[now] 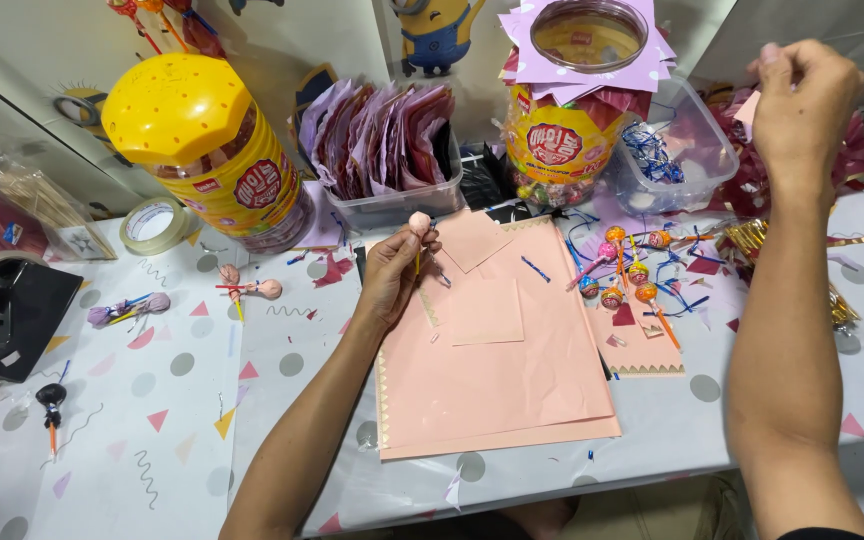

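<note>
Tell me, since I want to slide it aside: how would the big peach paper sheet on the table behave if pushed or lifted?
The peach paper sheet looks thin and flat, so it would probably flop and bend if lifted by one edge. Pushed, it likely slides easily over the smooth table cover, carrying the smaller peach pieces lying on it.

The right hand (802, 105) was motion-blurred, so the small pink scrap (749, 112) pinched in it could not be made out. At far left, a bag of sticks (12, 200) ran off the edge. The left hand (392, 270) hid the wrapped lollipop's (419, 222) stick.
</note>
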